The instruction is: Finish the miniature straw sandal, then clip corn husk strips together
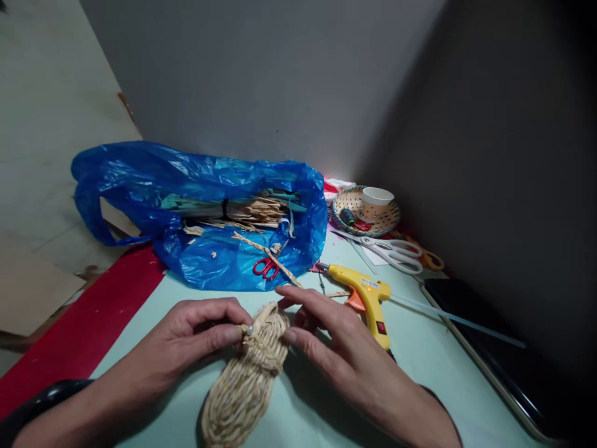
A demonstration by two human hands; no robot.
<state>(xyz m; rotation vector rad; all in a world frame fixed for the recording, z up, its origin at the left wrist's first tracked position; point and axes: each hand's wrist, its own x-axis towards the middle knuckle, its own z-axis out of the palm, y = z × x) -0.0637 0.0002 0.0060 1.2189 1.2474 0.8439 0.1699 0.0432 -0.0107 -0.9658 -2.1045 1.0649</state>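
Observation:
A small slipper of coiled, braided straw [245, 392] lies tilted on the pale green tabletop, its strap crossing the upper part. A shiny pearl-like bead [250, 329] sits on the strap's left edge. My left hand [200, 333] is closed there, thumb and index finger pinching straw right beside the bead. On the other side, my right hand [333, 339] curves around the slipper's far end. Its thumb rests against the slipper's right edge and the index finger reaches past the tip; the other fingers are partly hidden.
A yellow glue gun [361, 283] with a long glue stick lies right of my hands. Beyond are a blue plastic bag [209, 168] with straw bundles, red-handled scissors [265, 267], white-handled scissors [392, 249] and a woven basket [342, 202] holding a cup. A dark tablet-like device [504, 361] lies right.

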